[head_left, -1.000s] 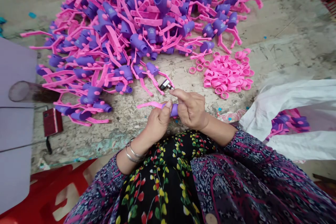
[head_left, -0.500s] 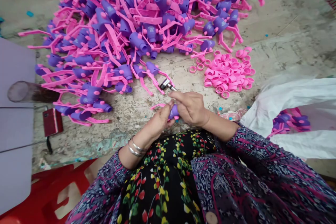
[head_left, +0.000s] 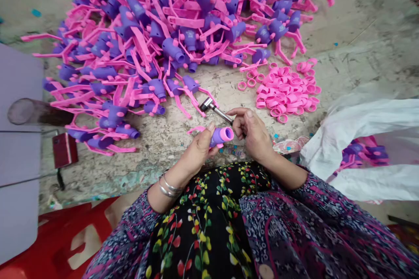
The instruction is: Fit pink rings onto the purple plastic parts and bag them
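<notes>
On my feed the L hand [head_left: 199,144] is closed round the purple part [head_left: 216,137], just off ctr at 5 o'clock; prob. light, stiff, slightly slick plastic, so I'd grip the body, not the thin pink arm [head_left: 195,129]. R hand [head_left: 257,136], approx. 3 o'clock, is half-curled by the hammer-like tool [head_left: 223,115], can't tell if gripping. Vs. 0.5 s ago, R's moved off, baring the pink ring [head_left: 231,134] & more handle.

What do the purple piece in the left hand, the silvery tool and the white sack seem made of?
Purple piece: probably moulded plastic, satin, with smooth, even colour.
Silvery tool: likely polished metal, by its bright reflections; its black end could be rubber or plastic.
White sack: perhaps thin plastic, matte, creased and seemingly partly translucent.
</notes>
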A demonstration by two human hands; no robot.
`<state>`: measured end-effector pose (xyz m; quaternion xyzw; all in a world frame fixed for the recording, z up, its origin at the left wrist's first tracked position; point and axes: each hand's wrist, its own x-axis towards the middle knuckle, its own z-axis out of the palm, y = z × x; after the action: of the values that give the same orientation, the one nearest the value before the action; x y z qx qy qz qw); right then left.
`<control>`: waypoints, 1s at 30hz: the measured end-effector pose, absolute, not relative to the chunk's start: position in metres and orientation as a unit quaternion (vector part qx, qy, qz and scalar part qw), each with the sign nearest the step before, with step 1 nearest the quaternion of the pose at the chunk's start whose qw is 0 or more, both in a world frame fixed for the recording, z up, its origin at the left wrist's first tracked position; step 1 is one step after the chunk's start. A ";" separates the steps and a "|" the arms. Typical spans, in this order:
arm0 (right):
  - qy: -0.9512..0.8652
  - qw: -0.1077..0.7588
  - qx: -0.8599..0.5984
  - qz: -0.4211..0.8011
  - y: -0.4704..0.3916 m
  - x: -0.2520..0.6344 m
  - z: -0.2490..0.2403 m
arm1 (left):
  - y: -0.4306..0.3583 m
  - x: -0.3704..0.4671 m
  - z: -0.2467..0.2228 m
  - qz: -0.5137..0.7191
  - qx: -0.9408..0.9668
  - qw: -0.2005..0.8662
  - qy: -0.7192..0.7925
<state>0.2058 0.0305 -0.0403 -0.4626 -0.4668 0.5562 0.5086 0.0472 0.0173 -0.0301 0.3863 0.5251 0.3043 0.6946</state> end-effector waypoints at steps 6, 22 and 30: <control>-0.536 0.485 -0.475 0.501 0.015 0.207 -0.036 | 0.015 0.043 -0.034 0.314 0.433 0.641 0.551; -0.734 0.507 -0.421 0.165 0.039 0.183 -0.023 | 0.013 0.045 -0.022 0.338 0.599 0.447 0.572; -0.782 0.478 -0.390 0.088 0.045 0.188 -0.038 | 0.018 0.046 -0.028 0.323 0.507 0.568 0.562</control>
<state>0.1884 0.0445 -0.0383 -0.3903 -0.7821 0.0877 0.4778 0.0463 0.0180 -0.0276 0.5073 0.5616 0.3228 0.5684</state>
